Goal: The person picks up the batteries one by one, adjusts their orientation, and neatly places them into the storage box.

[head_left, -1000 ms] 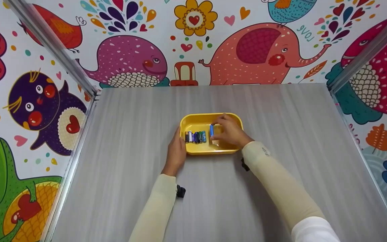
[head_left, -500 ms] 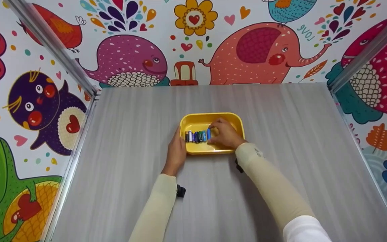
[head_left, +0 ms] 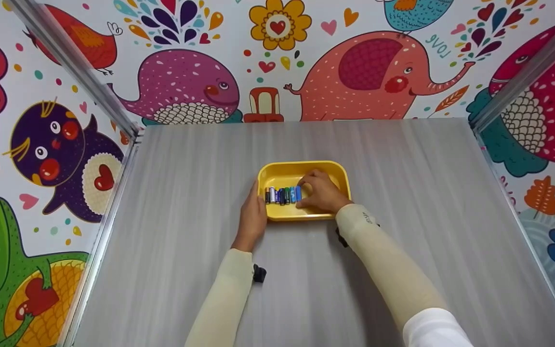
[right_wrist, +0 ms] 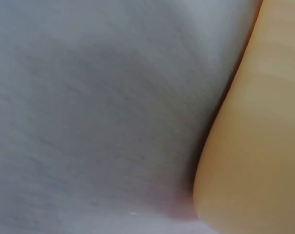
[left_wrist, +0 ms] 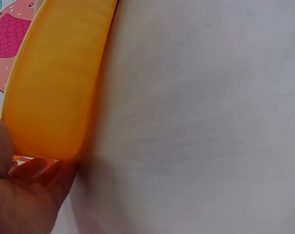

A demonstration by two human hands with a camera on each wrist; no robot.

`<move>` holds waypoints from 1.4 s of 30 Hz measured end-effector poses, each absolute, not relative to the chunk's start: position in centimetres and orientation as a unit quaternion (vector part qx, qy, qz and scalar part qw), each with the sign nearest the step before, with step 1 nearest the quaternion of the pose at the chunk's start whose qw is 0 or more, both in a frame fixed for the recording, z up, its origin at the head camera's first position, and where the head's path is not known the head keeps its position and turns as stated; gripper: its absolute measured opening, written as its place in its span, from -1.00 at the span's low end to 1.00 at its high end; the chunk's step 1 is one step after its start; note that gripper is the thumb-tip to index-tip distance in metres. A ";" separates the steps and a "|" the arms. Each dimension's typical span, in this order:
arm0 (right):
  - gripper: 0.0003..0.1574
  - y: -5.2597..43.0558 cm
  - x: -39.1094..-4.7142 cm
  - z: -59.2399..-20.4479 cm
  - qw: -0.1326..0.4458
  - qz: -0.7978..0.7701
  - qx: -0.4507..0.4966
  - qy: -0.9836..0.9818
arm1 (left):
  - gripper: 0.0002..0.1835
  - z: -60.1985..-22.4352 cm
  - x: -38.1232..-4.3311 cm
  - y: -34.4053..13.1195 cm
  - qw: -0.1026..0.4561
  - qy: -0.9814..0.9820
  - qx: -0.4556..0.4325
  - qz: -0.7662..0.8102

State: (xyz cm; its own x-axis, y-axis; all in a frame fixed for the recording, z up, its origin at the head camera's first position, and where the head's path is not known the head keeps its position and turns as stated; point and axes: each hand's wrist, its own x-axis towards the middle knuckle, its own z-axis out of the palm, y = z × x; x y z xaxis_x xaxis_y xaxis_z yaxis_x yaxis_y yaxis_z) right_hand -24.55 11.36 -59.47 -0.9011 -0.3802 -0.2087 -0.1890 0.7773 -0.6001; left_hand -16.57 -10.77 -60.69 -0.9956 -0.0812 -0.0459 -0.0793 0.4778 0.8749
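A yellow tray (head_left: 301, 166) sits on the table, with several small coloured batteries (head_left: 281, 195) side by side in its left half. My left hand (head_left: 252, 217) grips the tray's left end, thumb at the rim and fingers along the outside; the left wrist view shows the fingertips (left_wrist: 64, 178) against the end wall. Inside the tray, my right hand (head_left: 323, 195) pinches a blue battery (head_left: 298, 193) lengthwise between thumb and index finger, at the right end of the row. Only the tray's outer side (right_wrist: 254, 146) shows in the right wrist view; that hand is hidden there.
The grey wood-grain table (head_left: 186, 193) runs around the tray on all sides. Walls printed with cartoon animals (head_left: 364, 77) and metal posts (head_left: 523, 77) bound it at the back and sides.
My right hand has moved left with the blue battery, from a gap apart to right beside the row. The left hand and the tray have stayed in place.
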 end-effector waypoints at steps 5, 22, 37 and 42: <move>-0.26 11.5 -24.5 -59.1 0.163 -0.297 -0.147 0.929 | -0.40 -60.7 -16.6 -10.7 0.003 -0.858 0.042 -0.512; -0.30 16.9 -23.4 -53.4 0.067 -0.356 -0.187 0.913 | -0.40 -61.0 -16.6 -10.8 0.000 -0.855 0.048 -0.517; -0.37 26.9 -19.0 -52.4 -0.044 -0.311 -0.182 0.932 | -0.40 -60.5 -16.5 -10.8 -0.009 -0.861 0.053 -0.506; -0.35 28.9 -17.2 -54.1 -0.033 -0.312 -0.182 0.932 | -0.40 -60.5 -16.5 -10.8 -0.015 -0.859 0.054 -0.509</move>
State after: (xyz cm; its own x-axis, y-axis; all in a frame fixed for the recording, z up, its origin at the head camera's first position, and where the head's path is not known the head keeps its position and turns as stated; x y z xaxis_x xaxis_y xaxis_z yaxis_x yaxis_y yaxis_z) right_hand -17.24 28.92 -54.11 -0.9315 -0.3188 0.1754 -0.3601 0.7396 -0.5686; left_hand -16.52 -10.81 -60.51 -0.9937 -0.0777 -0.0808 -0.1081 0.4752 0.8732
